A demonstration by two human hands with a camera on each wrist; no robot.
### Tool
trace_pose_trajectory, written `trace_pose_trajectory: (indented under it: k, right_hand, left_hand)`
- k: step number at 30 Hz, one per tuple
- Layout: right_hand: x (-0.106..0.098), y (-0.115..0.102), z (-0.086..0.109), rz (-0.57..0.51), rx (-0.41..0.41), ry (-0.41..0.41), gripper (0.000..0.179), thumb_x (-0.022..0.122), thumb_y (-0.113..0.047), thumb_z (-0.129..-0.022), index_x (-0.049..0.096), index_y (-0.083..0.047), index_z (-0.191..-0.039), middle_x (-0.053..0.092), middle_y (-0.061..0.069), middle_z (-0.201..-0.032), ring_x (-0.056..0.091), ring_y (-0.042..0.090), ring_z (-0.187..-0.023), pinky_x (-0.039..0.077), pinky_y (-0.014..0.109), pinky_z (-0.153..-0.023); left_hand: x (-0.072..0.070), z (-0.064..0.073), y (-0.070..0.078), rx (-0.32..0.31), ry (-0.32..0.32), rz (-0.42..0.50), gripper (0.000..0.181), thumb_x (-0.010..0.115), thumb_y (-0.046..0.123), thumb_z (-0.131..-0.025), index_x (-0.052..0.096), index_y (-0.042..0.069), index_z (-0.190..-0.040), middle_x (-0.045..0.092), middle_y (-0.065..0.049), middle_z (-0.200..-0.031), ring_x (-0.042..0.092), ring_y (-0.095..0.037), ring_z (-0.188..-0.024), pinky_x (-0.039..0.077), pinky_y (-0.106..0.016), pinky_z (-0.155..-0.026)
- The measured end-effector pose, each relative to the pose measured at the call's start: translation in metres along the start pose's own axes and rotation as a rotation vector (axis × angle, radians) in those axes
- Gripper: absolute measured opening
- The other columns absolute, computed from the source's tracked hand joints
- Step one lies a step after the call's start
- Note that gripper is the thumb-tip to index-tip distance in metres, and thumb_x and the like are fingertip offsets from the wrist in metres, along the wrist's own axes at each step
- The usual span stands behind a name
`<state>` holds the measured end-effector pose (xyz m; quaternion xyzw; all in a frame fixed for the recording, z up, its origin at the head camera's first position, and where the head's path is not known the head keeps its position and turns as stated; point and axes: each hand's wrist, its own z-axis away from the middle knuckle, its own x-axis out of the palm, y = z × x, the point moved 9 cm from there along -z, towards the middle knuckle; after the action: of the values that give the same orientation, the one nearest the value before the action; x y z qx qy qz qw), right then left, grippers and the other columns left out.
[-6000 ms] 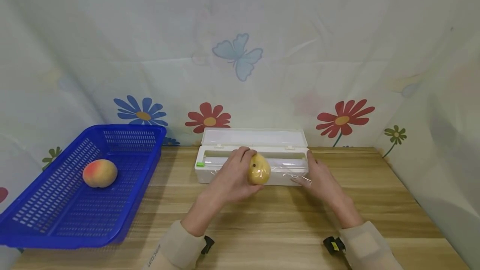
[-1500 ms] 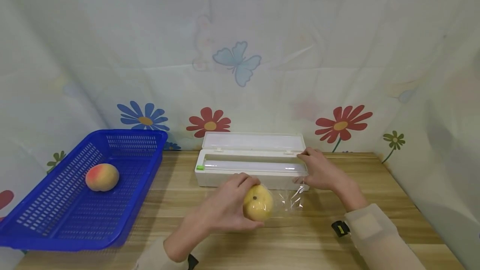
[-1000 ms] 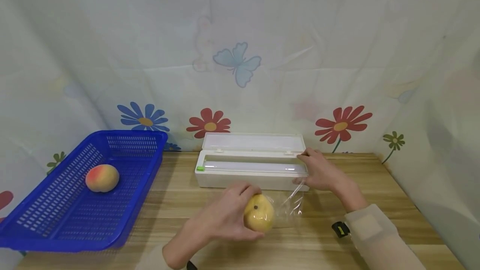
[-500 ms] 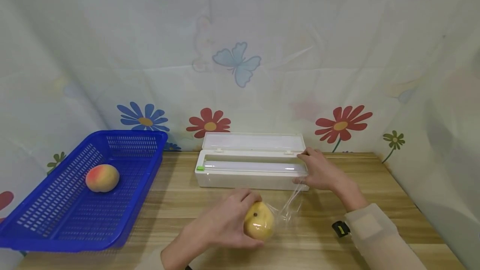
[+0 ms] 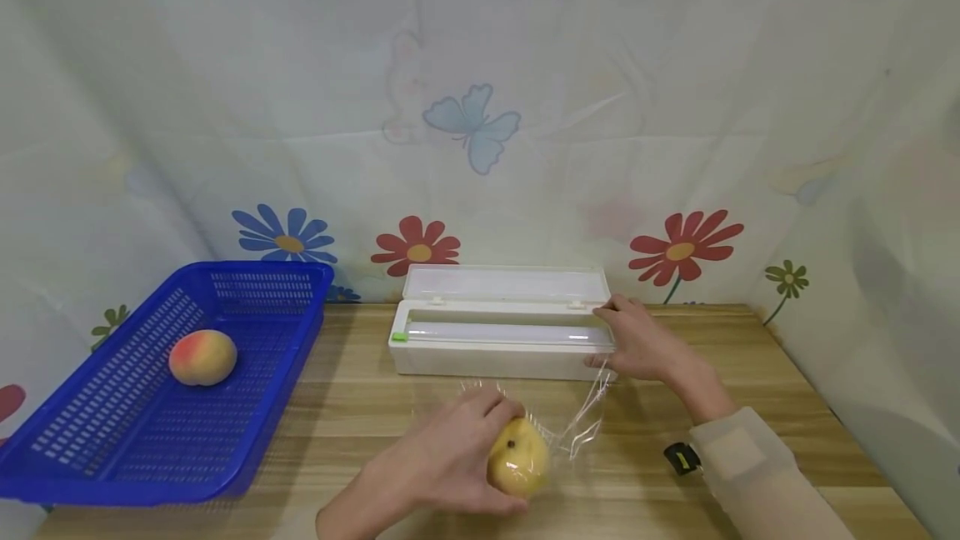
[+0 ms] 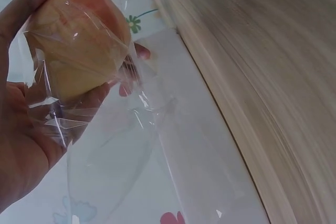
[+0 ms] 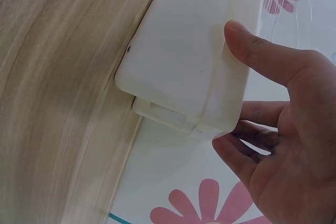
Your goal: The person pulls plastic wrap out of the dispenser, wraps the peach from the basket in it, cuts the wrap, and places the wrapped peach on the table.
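Observation:
My left hand (image 5: 442, 457) grips a yellow peach (image 5: 519, 469) over the table, in front of a white cling film dispenser (image 5: 487, 362). Clear cling film (image 5: 588, 425) covers the peach and stretches back to the dispenser, bunched into creases on the right. Seen from the left wrist, the peach (image 6: 79, 40) has a red blush under wrinkled film. My right hand (image 5: 645, 346) holds the dispenser's right end. The right wrist view shows its thumb on one face of the dispenser (image 7: 178, 45) and its fingers at another. Inside the dispenser lies the film roll (image 5: 510, 332).
At the left stands a blue plastic basket (image 5: 150, 492) with a second peach (image 5: 202, 357) in it. The dispenser's lid (image 5: 506, 282) is raised at the back, close to the flowered curtain (image 5: 480, 190). A green slider (image 5: 400, 337) sits at the dispenser's left end.
My left hand has drawn the peach from the dispenser toward me, lengthening the film, which has gathered into narrower creases. My right hand shifted at the dispenser's right end earlier, then stayed put.

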<state>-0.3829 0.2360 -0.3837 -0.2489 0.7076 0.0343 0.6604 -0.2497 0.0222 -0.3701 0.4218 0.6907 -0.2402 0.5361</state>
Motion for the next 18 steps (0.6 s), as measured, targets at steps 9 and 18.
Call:
trace_pose_trajectory:
  k: [9, 18]
  right_hand:
    - [0.000, 0.000, 0.000, -0.007, 0.002, -0.003, 0.077, 0.089, -0.036, -0.081, 0.058, 0.009, -0.136, 0.054, 0.025, -0.132, 0.051, 0.043, -0.120, 0.045, 0.060, -0.101]
    - [0.000, 0.000, 0.000, 0.007, -0.014, 0.009, 0.077, 0.089, -0.035, -0.082, 0.058, 0.010, -0.135, 0.055, 0.026, -0.131, 0.052, 0.043, -0.119, 0.046, 0.059, -0.101]
  left_hand:
    - [0.000, 0.004, 0.004, -0.013, -0.033, 0.002, 0.079, 0.082, 0.065, -0.074, 0.061, 0.011, -0.127, 0.061, 0.002, -0.116, 0.058, -0.013, -0.108, 0.051, -0.028, -0.094]
    - [-0.010, 0.006, 0.009, 0.028, 0.007, 0.037, 0.079, 0.084, 0.064, -0.072, 0.061, 0.011, -0.126, 0.060, 0.004, -0.113, 0.057, -0.010, -0.103, 0.052, -0.024, -0.087]
